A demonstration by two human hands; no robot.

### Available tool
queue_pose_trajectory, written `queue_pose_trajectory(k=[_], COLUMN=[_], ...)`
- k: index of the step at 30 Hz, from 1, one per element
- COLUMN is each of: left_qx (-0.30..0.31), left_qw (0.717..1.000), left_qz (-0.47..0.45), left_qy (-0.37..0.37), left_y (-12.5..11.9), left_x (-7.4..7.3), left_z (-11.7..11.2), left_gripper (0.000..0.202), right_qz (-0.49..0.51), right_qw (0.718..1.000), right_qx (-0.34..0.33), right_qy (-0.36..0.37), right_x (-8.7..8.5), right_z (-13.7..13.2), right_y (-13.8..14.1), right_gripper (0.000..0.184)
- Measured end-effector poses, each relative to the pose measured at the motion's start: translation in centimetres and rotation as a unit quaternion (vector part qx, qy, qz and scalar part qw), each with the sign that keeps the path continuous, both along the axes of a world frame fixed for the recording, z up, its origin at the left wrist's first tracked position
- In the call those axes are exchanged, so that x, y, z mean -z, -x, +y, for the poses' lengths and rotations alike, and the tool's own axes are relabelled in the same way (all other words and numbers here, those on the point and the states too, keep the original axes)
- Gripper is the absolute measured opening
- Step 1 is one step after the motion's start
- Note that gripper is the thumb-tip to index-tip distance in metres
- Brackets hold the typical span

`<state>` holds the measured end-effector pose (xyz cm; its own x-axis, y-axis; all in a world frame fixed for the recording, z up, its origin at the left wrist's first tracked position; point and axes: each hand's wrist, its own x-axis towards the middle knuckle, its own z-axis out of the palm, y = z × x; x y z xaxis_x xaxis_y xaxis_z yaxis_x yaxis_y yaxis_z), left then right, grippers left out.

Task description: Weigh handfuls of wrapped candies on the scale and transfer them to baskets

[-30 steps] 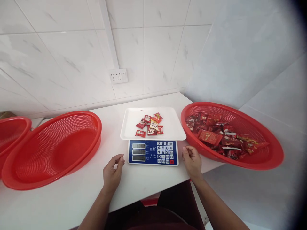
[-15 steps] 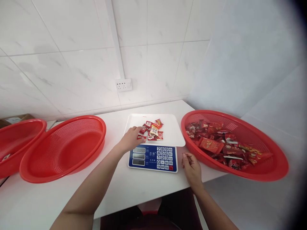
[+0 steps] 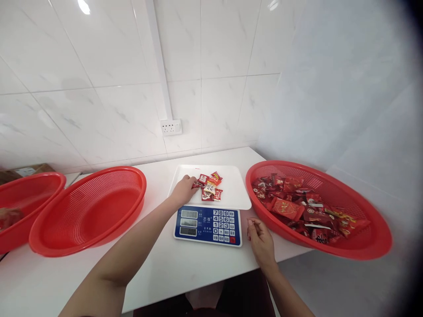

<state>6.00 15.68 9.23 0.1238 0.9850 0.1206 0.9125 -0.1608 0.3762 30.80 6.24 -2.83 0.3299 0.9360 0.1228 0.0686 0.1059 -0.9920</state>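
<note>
My left hand (image 3: 183, 190) rests over the left side of the white weighing pan (image 3: 231, 193), fingers curled on a small red snack packet (image 3: 195, 184) that is partly hidden by them. Right beside its fingertips lies a loose cluster of small red and cream snack packets (image 3: 210, 189). The pan belongs to a digital scale with a blue keypad panel (image 3: 207, 225), its displays lit. My right hand (image 3: 261, 242) is closed, fingers bent in and nothing visible in them, at the table edge between the scale and the right basket.
A red basket (image 3: 366, 246) of wrapped red snacks stands on the right, overhanging the table. Left of the scale is a bare-bottomed red basket (image 3: 109, 207). Another red basket (image 3: 39, 182) at far left holds a blurred hand (image 3: 9, 218). A wall socket (image 3: 171, 127) sits behind.
My left hand has closed in on the pan; the packet beneath its fingers no longer lies loose there. A blurred hand has appeared in the far-left basket. My right hand stays beside the scale.
</note>
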Motion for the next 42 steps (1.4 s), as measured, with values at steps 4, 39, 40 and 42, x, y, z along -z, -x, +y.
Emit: queue_pose_trajectory(k=[4, 39, 40, 42], left_qx=[-0.037, 0.273, 0.265, 0.236], left_qw=[0.996, 0.958, 0.960, 0.968], left_qz=[-0.056, 0.068, 0.072, 0.081], left_qy=[-0.052, 0.062, 0.057, 0.039], left_y=[2.5, -2.0, -1.6, -0.6], left_x=[-1.7, -2.3, -2.2, -2.2], left_z=[-1.3, 3.9, 3.9, 3.7], left_gripper=[0.014, 0.051, 0.047, 0.040], right_qz=[-0.003, -0.028, -0.029, -0.031], right_qw=[1.000, 1.000, 1.000, 0.999], right_qx=[-0.005, 0.005, 0.002, -0.004], right_qy=[0.000, -0.009, -0.010, -0.007], right_x=[-0.2, -0.6, -0.6, -0.6], right_z=[-0.1, -0.4, -0.3, -0.3], right_y=[0.0, 0.3, 0.3, 0.3], right_gripper=[0.044, 0.041, 0.041, 0.041])
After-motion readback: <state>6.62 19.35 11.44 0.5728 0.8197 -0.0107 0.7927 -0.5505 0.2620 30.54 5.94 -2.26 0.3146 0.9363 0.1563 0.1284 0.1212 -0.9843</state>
